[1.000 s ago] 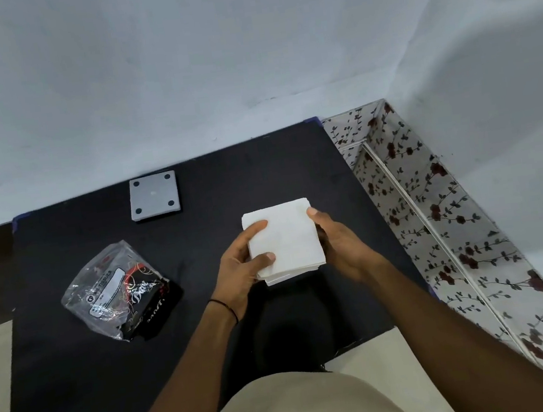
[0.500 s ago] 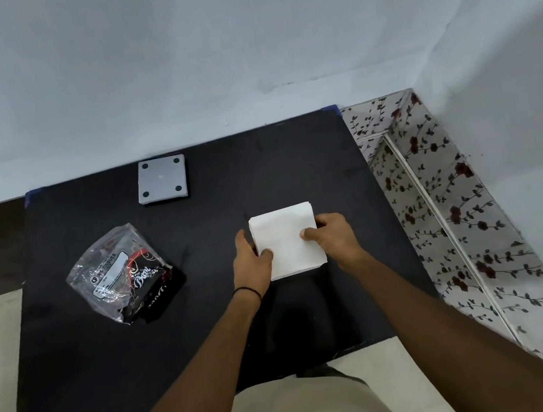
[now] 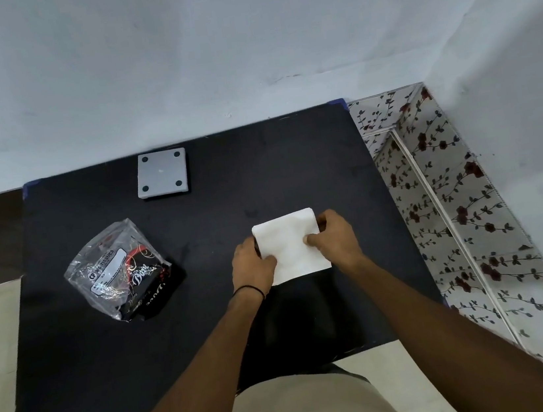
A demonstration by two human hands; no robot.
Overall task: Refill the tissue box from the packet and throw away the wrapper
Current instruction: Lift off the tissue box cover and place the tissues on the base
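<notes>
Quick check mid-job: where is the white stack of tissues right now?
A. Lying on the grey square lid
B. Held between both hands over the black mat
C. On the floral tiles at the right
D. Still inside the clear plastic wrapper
B: the white stack of tissues sits between the left hand and right hand over the black mat, apart from the clear plastic wrapper at the left.

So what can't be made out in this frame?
- Head view: the underside of the tissue stack and what lies beneath it; the stack, the left hand and the right hand cover that spot.
- The small print on the wrapper: too small, crinkled and glary.
- What the grey square plate is.
- No bin in view.
</notes>
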